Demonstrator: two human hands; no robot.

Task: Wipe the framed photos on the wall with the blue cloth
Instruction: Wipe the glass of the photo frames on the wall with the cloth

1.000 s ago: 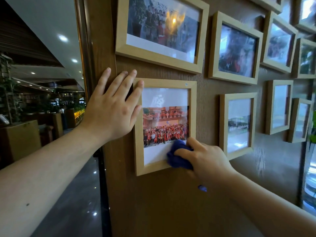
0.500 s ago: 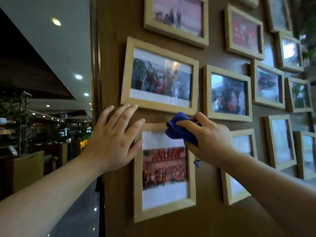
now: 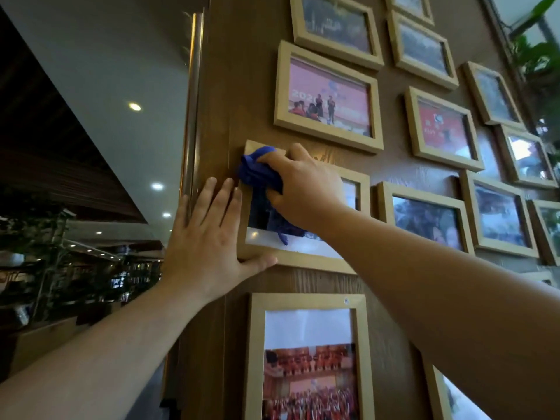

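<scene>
Several light wooden framed photos hang on a brown wood-grain wall (image 3: 257, 86). My right hand (image 3: 303, 186) grips a bunched blue cloth (image 3: 257, 171) and presses it on the upper left corner of a landscape frame (image 3: 303, 256). A strip of the cloth hangs down over that frame's glass. My left hand (image 3: 206, 247) lies flat with fingers spread against the frame's left edge, thumb under its bottom rail. Below hangs a portrait frame (image 3: 306, 353) showing a group in red.
More frames fill the wall to the right, among them a pink-toned photo (image 3: 328, 98) above and a red one (image 3: 442, 128). A metal strip (image 3: 191, 122) marks the wall's left edge. A dim hall with ceiling lights lies left. Green plant leaves (image 3: 542, 56) show top right.
The view has tilted upward. Both hands have moved up from the portrait frame to the landscape frame above it, the cloth now on its upper left corner.
</scene>
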